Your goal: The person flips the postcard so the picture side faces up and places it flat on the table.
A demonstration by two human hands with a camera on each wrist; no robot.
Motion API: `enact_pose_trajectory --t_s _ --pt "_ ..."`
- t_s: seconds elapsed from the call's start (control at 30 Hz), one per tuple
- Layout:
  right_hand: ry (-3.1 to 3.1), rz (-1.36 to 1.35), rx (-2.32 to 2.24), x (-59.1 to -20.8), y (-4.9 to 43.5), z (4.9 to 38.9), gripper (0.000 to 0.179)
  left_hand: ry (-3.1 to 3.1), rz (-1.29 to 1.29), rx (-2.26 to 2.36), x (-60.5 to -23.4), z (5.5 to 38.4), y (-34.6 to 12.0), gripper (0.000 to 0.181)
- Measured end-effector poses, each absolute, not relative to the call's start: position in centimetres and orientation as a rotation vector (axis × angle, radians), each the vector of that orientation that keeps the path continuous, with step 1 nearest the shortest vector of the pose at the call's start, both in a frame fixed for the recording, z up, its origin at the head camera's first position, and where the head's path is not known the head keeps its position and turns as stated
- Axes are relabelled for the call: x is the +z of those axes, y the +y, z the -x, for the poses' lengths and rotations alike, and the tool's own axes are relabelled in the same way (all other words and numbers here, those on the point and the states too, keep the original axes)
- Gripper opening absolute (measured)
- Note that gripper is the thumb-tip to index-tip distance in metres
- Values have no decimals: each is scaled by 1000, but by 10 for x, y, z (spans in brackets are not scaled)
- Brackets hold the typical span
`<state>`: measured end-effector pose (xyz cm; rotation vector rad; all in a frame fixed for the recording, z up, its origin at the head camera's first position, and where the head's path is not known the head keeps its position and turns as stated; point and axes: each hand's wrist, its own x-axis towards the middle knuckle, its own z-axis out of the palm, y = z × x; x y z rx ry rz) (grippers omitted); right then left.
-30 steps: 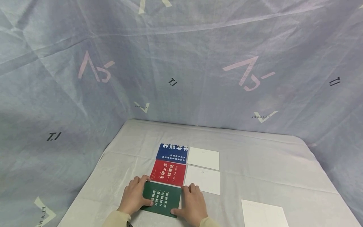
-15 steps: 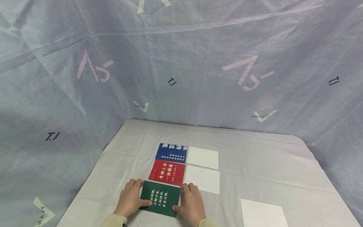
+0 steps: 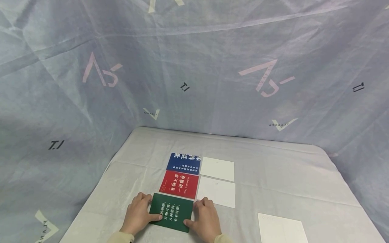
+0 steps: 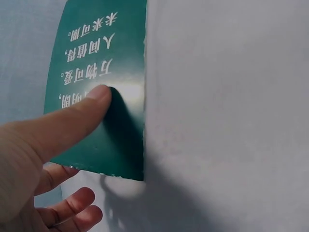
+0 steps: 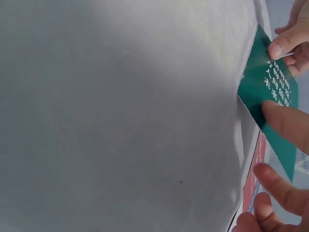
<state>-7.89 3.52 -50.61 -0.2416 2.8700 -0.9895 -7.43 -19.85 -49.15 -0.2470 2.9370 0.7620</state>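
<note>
A green card (image 3: 172, 210) with white lettering is held between both hands, close to the person's side of the table. The left hand (image 3: 136, 213) grips its left edge; in the left wrist view the thumb (image 4: 72, 125) lies on the printed face and a finger goes behind the edge. On the opposite edge, the right hand (image 3: 208, 216) has its thumb (image 5: 285, 121) on the card face, its other fingers spread along the side. A gap shows between card and cloth in the right wrist view. Just beyond lies a red card (image 3: 179, 184) with white writing.
A blue card (image 3: 183, 163) lies beyond the red one. Two white cards (image 3: 217, 169) form a column to their right. Another white card (image 3: 282, 229) lies apart at the front right. Grey-white cloth (image 3: 273, 175) covers the table, and a printed fabric curtain (image 3: 212, 67) surrounds it.
The green card has shifted slightly to the left with the left hand, and its far edge sits a little apart from the red card. The right hand has hardly moved.
</note>
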Motion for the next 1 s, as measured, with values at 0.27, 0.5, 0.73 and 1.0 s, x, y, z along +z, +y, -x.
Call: enact_pose_trajectory --t_s 0.27,0.5,0.73,1.0 --pt "2834 247 -1026 -506 36 77 30 2935 260 760 -491 73 -201 66" --pt "2840 280 -1033 -507 38 76 29 2951 269 746 -493 68 -205 48" --pt "2812 294 -1098 -507 39 75 31 2970 238 742 -491 67 -206 35" --pt "2776 277 -1120 -506 39 75 32 2965 236 746 -486 68 -205 34"
